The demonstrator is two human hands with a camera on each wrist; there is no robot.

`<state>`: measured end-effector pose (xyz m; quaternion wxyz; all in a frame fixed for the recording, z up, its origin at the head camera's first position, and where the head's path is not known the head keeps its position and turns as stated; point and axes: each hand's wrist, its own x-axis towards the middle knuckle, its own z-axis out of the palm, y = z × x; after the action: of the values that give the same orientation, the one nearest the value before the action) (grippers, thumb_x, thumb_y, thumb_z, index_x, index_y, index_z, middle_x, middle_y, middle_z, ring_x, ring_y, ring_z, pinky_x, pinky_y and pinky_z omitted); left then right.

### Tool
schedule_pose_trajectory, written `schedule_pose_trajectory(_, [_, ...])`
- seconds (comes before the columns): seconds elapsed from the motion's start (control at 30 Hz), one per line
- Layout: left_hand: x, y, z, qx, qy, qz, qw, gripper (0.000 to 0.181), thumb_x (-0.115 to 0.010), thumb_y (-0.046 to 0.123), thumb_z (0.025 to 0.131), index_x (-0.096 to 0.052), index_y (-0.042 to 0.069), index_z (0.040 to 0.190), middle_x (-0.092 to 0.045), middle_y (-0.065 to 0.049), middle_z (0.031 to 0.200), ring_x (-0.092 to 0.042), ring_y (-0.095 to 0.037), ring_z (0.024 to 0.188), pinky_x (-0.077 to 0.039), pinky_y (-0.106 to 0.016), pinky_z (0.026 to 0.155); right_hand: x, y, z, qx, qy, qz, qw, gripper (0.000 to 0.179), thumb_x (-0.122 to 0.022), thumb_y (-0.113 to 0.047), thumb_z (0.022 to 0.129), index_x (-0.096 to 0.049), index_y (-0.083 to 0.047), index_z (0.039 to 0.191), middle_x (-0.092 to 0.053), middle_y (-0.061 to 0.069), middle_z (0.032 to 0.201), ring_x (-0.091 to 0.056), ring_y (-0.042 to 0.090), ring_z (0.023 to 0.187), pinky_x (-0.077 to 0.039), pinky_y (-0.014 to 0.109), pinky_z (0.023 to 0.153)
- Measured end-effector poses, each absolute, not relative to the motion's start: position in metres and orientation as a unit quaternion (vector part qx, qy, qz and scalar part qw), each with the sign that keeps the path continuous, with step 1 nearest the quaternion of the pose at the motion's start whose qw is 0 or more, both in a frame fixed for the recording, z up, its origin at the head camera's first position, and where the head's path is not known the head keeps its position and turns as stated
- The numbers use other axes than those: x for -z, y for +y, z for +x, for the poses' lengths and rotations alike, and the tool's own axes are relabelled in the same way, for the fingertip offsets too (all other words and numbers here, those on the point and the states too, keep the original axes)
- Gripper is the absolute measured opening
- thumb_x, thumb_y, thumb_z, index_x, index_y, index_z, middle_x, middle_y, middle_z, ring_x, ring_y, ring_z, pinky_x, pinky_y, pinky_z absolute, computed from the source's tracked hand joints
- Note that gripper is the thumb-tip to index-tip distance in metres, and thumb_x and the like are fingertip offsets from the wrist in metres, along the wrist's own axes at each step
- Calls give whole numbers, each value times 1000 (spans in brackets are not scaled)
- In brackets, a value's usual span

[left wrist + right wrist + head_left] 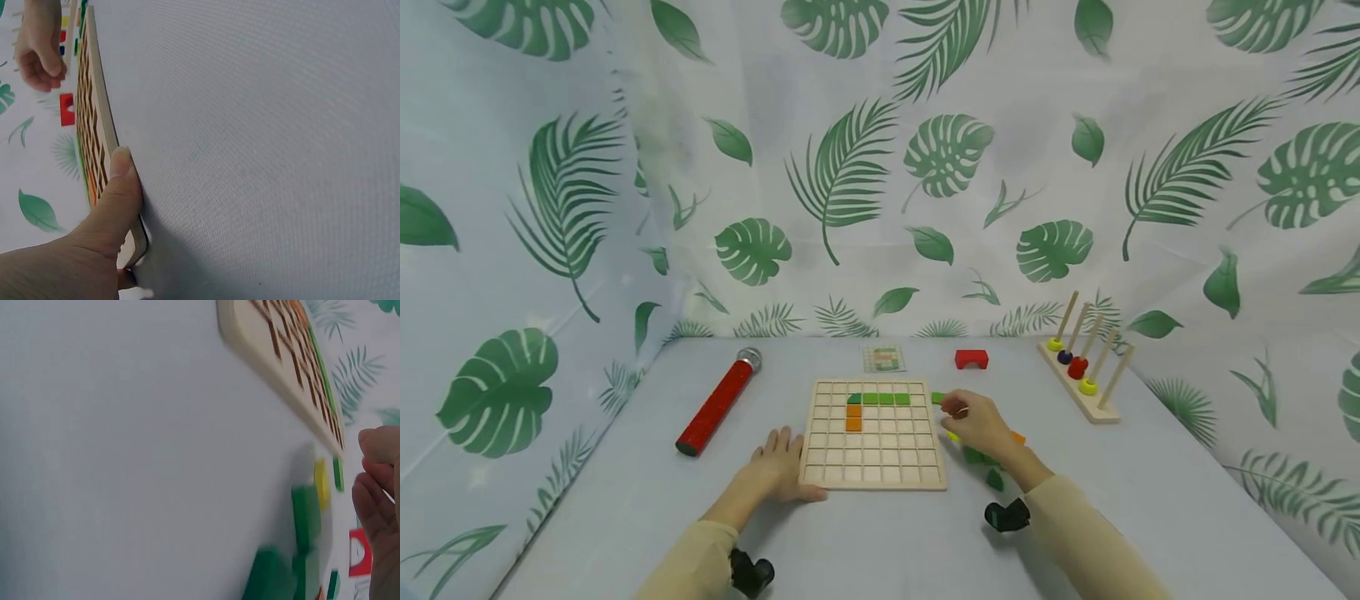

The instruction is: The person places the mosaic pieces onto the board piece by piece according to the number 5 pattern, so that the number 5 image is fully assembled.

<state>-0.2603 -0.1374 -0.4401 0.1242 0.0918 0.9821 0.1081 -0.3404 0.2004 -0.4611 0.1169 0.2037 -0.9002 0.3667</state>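
Note:
A square wooden grid board [880, 467] lies on the table. A row of green tiles [886, 399] and a short column of orange tiles [853, 418] sit in its cells. My left hand [778, 468] holds the near left corner; its thumb [122, 181] lies along the front edge, the other fingers along the left side. Past the board's right edge, my right hand [976, 423] hovers, fingers bent, beside a loose green tile [937, 398]. In the right wrist view the hand [381, 481] looks apart from that tile [338, 474], with nothing visible in its fingers.
Green blocks [306, 519] and a yellow block [322, 483] lie below the right hand. A patterned card [883, 358] and red arch block [972, 358] stand behind the board. A red microphone [718, 404] lies left; a peg stand [1086, 383] is at right.

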Motion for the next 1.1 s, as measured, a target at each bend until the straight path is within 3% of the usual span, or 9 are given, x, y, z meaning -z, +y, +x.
schedule_pose_trajectory(0.23, [437, -141, -259, -108, 982, 90, 125, 99, -73, 54, 74, -33, -10, 139, -22, -33, 146, -18, -50, 134, -22, -61, 105, 460, 235, -333, -346, -923, 137, 92, 27, -71, -9, 83, -63, -2, 108, -64, 10, 99, -59, 21, 87, -52, 39, 82])
schedule_pose_trajectory(0.5, [435, -140, -260, -111, 981, 87, 131, 100, -73, 53, 74, -32, -10, 140, -21, -34, 146, -17, -50, 134, -21, -61, 105, 462, 273, -323, -327, -935, 95, 95, 23, -68, -11, 86, -63, -4, 107, -63, 7, 98, -58, 21, 89, -51, 40, 83])
schedule_pose_trajectory(0.9, [438, -136, -259, -110, 981, 96, 130, 101, -73, 54, 74, -32, -10, 140, -22, -34, 145, -18, -50, 134, -22, -62, 104, 471, 306, -305, -292, -942, 104, 130, 24, -71, -8, 82, -64, -1, 103, -63, 6, 93, -57, 19, 82, -51, 39, 77])
schedule_pose_trajectory(1.1, [438, -136, -259, -106, 981, 96, 131, 101, -73, 55, 74, -32, -9, 140, -22, -34, 145, -17, -50, 134, -22, -62, 104, 473, 310, -301, -293, -944, 106, 108, 30, -73, -11, 81, -63, -3, 108, -64, 7, 98, -57, 21, 87, -50, 42, 82])
